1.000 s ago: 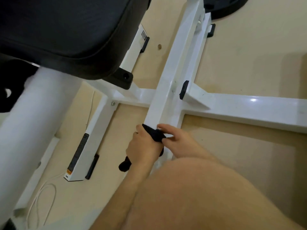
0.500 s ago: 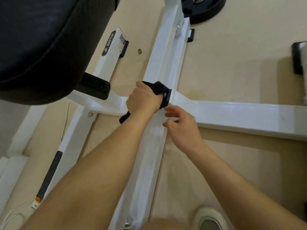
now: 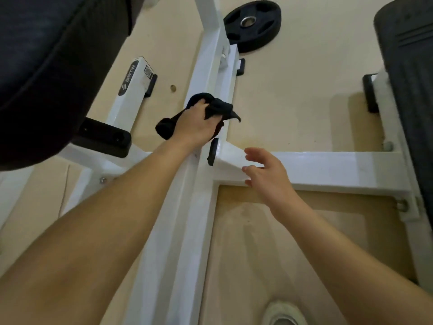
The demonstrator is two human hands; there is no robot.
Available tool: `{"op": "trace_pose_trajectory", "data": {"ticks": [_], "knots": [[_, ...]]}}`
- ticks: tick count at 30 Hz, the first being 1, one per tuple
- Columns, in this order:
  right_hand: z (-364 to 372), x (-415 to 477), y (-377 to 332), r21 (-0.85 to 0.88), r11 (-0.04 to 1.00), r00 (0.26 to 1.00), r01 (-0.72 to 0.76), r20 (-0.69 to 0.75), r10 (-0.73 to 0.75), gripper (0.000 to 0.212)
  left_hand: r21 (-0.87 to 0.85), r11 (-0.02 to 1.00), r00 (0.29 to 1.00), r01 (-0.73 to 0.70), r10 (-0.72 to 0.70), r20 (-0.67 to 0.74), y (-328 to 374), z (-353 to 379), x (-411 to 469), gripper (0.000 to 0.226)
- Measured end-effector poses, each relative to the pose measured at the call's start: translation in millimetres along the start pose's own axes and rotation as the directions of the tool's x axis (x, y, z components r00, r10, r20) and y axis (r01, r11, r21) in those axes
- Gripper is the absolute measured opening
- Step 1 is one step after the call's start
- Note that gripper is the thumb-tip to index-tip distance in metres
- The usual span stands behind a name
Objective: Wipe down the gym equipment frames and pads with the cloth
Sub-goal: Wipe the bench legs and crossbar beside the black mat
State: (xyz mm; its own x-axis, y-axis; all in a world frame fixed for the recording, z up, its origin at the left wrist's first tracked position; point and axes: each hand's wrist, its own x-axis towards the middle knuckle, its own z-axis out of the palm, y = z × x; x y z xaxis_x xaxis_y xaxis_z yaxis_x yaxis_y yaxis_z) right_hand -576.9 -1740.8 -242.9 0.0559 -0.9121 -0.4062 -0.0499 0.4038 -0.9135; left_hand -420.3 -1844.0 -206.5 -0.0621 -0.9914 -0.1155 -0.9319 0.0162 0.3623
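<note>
A white steel frame lies on the beige floor, its long centre beam (image 3: pixel 180 231) running from the bottom middle up to the top. A cross beam (image 3: pixel 328 167) branches off to the right. My left hand (image 3: pixel 194 127) grips a black cloth (image 3: pixel 218 106) and holds it against the centre beam just beyond the joint. My right hand (image 3: pixel 264 170) hovers with relaxed fingers over the inner end of the cross beam, holding nothing. A black seat pad (image 3: pixel 42 62) fills the upper left.
A black weight plate (image 3: pixel 251 24) lies on the floor at the top. Another dark pad (image 3: pixel 412 78) runs down the right edge. A white side leg with a black label (image 3: pixel 133 83) stands left of the centre beam. A white shoe (image 3: pixel 281 313) shows at the bottom.
My left hand has slid the cloth farther up the centre beam, past the joint. My right hand has let go of the cloth and moved right onto the cross beam.
</note>
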Motion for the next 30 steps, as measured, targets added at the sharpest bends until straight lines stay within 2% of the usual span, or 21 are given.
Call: {"op": "trace_pose_trajectory", "data": {"ticks": [1,3,4,5,6,7,8,10,13,15,17,19,21,22,24,25,26,28,29,30], "knots": [[-4.6,0.5,1.7,0.022,1.0,1.0,-0.007,-0.015,0.008,0.045,0.009,0.999,0.998,-0.034,0.033,0.051,8.9,5.1,-8.1,0.03],[-10.6,2.5,2.7,0.062,0.998,0.999,-0.006,-0.039,0.009,0.044,0.254,0.948,0.976,-0.191,0.155,0.155,18.1,26.2,-28.1,0.035],[-11.7,3.6,1.8,0.082,0.997,0.999,-0.005,-0.045,0.009,0.046,0.412,0.879,0.966,-0.241,0.177,0.186,22.0,36.4,-37.6,0.041],[-12.4,4.9,0.8,0.095,0.995,0.999,-0.004,-0.046,0.008,0.047,0.573,0.764,0.954,-0.296,0.213,0.209,24.2,48.0,-43.1,0.047],[-13.1,7.4,1.0,0.093,0.996,0.999,-0.008,-0.042,0.012,0.048,0.657,0.66,0.931,-0.365,0.27,0.246,28.8,62.6,-49.6,0.052],[-13.8,8.4,2.0,0.076,0.997,0.999,-0.02,-0.033,0.022,0.048,0.678,0.591,0.899,-0.438,0.307,0.312,32.6,79.2,-58.2,0.055],[-15.0,8.7,4.1,0.045,0.999,0.999,-0.028,-0.025,0.029,0.048,0.659,0.567,0.869,-0.494,0.32,0.376,33.1,95.7,-68.5,0.058],[-22.9,10.3,12.3,-0.079,0.997,1.0,-0.011,-0.003,0.01,0.047,0.646,0.552,0.849,-0.527,0.302,0.435,23.3,113.2,-80.5,0.065],[-35.1,11.8,28.1,-0.259,0.966,0.999,-0.012,0.032,0.021,0.048,0.715,0.446,0.843,-0.538,0.299,0.447,7.7,104.0,-63.6,0.067],[-38.9,8.7,34.7,-0.338,0.941,0.999,0.025,0.038,-0.013,0.047,0.749,0.522,0.913,-0.408,0.239,0.331,25.4,92.2,-34.6,0.068],[-45.3,8.2,41.5,-0.455,0.888,0.997,0.069,-0.009,-0.082,0.049,0.714,0.616,0.94,-0.332,0.153,0.305,47.9,99.7,-16.4,0.057],[-61.2,11.4,44.9,-0.541,0.84,0.984,0.027,-0.133,-0.117,0.047,0.583,0.754,0.941,-0.302,0.138,0.308,59.0,126.1,-18.7,0.057],[-81.8,17.9,46.8,-0.587,0.807,0.957,-0.055,-0.261,-0.124,0.049,0.385,0.875,0.949,-0.292,0.215,0.231,68.3,152.2,-29.9,0.067],[-90.8,21.6,46.5,-0.589,0.803,0.943,-0.09,-0.309,-0.121,0.05,0.301,0.897,0.942,-0.323,0.275,0.193,78.0,161.5,-31.7,0.068],[-104.8,30.5,46.1,-0.584,0.802,0.917,-0.125,-0.376,-0.131,0.048,0.187,0.884,0.894,-0.428,0.384,0.229,107.6,168.2,-18.7,0.053],[-109.9,35.7,45.6,-0.585,0.802,0.908,-0.116,-0.389,-0.153,0.046,0.125,0.869,0.851,-0.478,0.423,0.31,120.9,170.0,-4.6,0.046],[-113.5,40.5,43.5,-0.581,0.809,0.904,-0.094,-0.391,-0.176,0.045,0.067,0.857,0.787,-0.511,0.435,0.438,132.2,165.7,8.9,0.044],[-120.0,52.8,36.7,-0.577,0.815,0.911,-0.046,-0.36,-0.203,0.043,-0.044,0.836,0.65,-0.547,0.458,0.607,139.0,154.2,31.4,0.056],[-123.0,60.1,32.2,-0.588,0.809,0.934,-0.021,-0.3,-0.193,0.04,-0.052,0.846,0.639,-0.531,0.441,0.63,131.3,146.4,37.1,0.062],[-124.6,65.8,27.3,-0.602,0.799,0.969,0.002,-0.196,-0.15,0.036,-0.005,0.858,0.663,-0.513,0.4,0.633,118.8,135.8,37.4,0.064]]}}
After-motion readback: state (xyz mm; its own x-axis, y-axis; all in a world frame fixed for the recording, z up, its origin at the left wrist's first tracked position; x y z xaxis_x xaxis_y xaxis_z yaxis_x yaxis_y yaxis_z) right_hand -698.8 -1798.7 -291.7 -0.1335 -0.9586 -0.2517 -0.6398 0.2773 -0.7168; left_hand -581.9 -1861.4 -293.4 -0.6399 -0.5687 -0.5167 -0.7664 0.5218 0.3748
